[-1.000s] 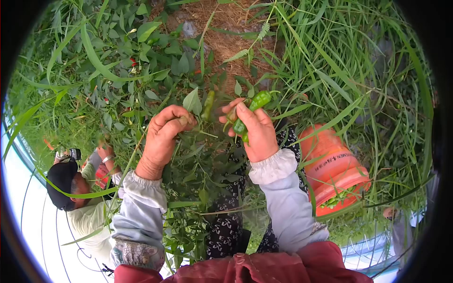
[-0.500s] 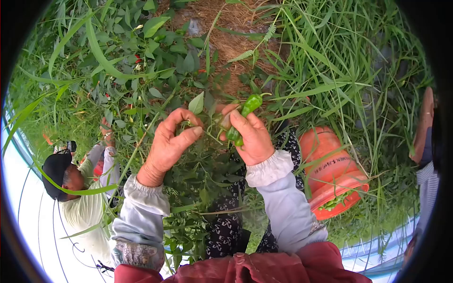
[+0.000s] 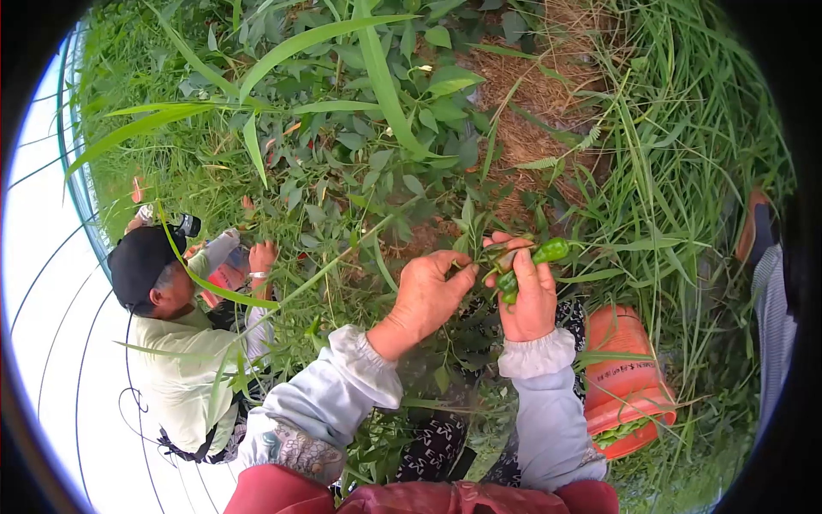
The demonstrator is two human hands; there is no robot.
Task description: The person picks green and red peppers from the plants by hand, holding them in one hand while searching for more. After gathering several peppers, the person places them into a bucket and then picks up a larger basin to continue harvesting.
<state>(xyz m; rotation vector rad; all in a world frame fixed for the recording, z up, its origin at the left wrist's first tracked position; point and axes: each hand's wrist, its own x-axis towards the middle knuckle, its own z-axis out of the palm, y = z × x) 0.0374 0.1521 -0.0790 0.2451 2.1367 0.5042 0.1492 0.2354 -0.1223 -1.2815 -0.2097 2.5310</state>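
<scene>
Several green peppers are held in my right hand, its thumb and fingers closed round them. One glossy pepper points out to the right past the fingertips, and another hangs below, against the palm. Just to the left is my left hand, thumb and forefinger pinched together close to the right hand's fingers. What lies in that pinch, if anything, is too small to make out. Leafy pepper plants grow in front of and beneath both hands.
An orange bucket with green contents leans in the grass on the right. A co-worker in a black cap crouches at left among the plants. Tall grass stands at right, beside dry straw. Another person's striped leg shows at far right.
The view has swung left, so hands, bucket and co-worker sit farther right in it. My left hand has come nearer my right hand, which still holds the peppers.
</scene>
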